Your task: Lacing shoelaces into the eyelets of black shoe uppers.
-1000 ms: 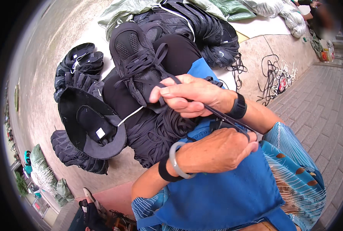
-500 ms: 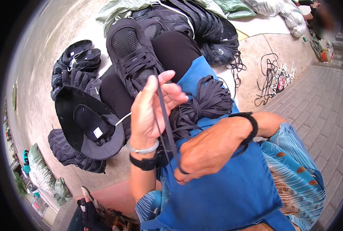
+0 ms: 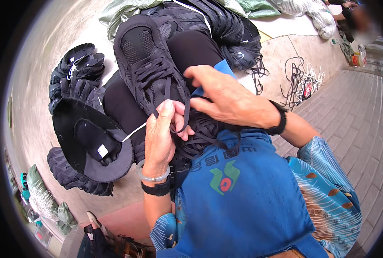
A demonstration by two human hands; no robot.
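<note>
A dark shoe upper (image 3: 140, 56) with mesh panels lies across my lap, its lace (image 3: 150, 71) threaded through the upper rows. At its lower end my left hand (image 3: 160, 135) pinches the black lace between thumb and fingers; a loop of it hangs round the fingertips. My right hand (image 3: 232, 101) is just to the right, thumb and forefinger spread apart, with no lace visibly gripped between them. Below the hands, a bundle of dark laces (image 3: 200, 135) rests on my blue apron (image 3: 247, 189), partly covered by my right hand.
Left of my legs, a black upper (image 3: 67, 137) gapes open above more stacked uppers (image 3: 75, 172). Another stack (image 3: 73, 79) stands farther off. Many dark uppers (image 3: 225, 26) are heaped beyond my knees. Loose black and white laces (image 3: 305, 84) lie on the floor at right. Another person (image 3: 350, 19) is at far right.
My right hand has moved up from low over the apron to beside the shoe upper and opened. The lace, stretched tight between both hands before, now hangs in a slack loop at my left hand.
</note>
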